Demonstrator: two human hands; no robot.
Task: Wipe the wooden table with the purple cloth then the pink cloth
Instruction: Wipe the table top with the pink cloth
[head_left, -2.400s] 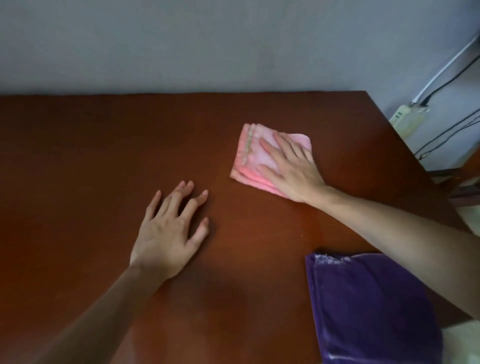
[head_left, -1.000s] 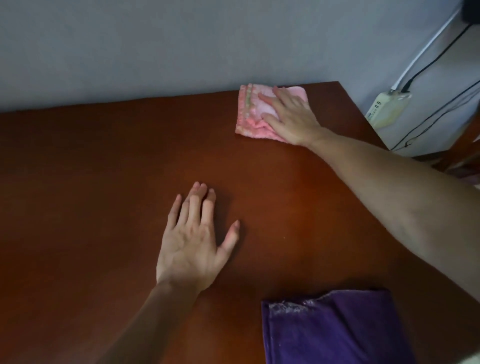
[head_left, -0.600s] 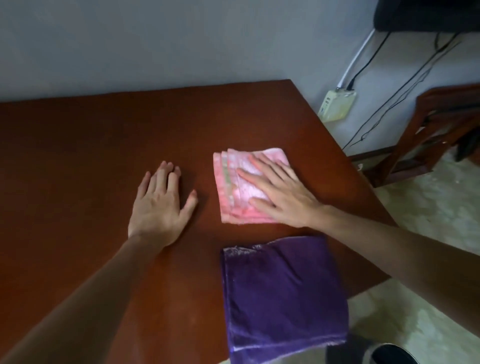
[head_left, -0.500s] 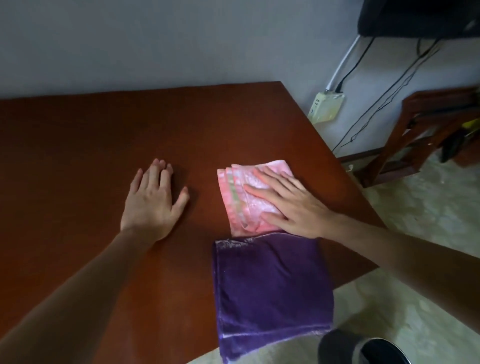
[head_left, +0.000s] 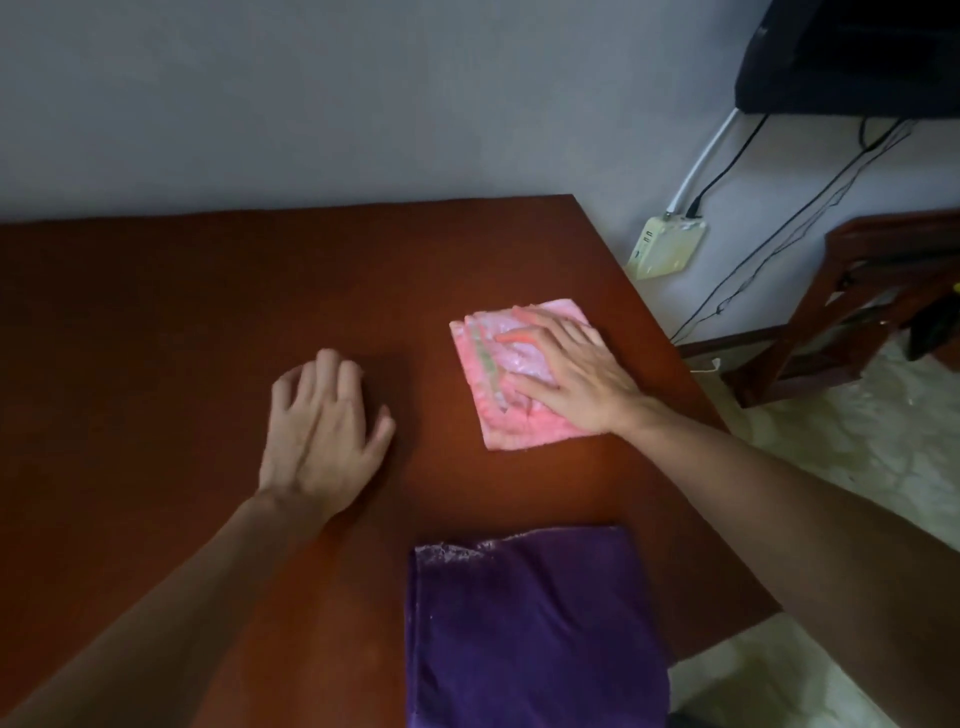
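The folded pink cloth lies flat on the wooden table, near its right edge. My right hand presses on it with straight, spread fingers. My left hand rests on the bare wood to the left of the cloth, fingers slightly bent and blurred. The folded purple cloth lies at the table's near edge, below the pink cloth and apart from it, with neither hand touching it.
The table's right edge runs diagonally just past the pink cloth. Beyond it are a pale floor, a wooden chair, a wall socket box with cables, and a dark object mounted high on the wall.
My right hand slid the pink cloth from the far corner toward me, next to the purple cloth, and has now pushed it away again. My left hand stays on the table, fingers now slightly bent.
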